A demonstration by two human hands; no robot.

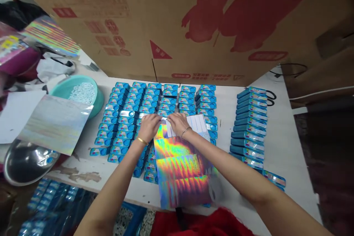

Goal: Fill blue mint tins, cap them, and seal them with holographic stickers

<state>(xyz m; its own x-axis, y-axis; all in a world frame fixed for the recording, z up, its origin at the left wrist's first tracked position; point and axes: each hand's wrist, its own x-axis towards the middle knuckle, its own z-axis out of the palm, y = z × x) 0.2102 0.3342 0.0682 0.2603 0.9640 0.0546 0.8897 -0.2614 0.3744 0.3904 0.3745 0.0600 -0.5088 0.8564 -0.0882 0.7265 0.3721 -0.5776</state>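
Note:
A shiny rainbow holographic sheet (181,169) lies over the front middle of the rows of small blue boxes (125,128), its upper part showing pale strips. At its top edge my left hand (149,127) and my right hand (178,123) almost meet, fingers pinched. Between the fingertips a bit of white edge shows; whether it is a sticker or the sheet's corner I cannot tell. My right hand is closed on the sheet's top edge, and my left hand is closed at its upper left corner. Several boxes beneath the sheet and hands are hidden.
A large cardboard carton (166,25) stands behind the boxes. At the right runs another row of blue boxes (250,129), with black-handled scissors (271,97) beside it. On the left are a turquoise bowl (99,99) of white pieces, a silvery sheet (55,123) and a metal bowl (26,164).

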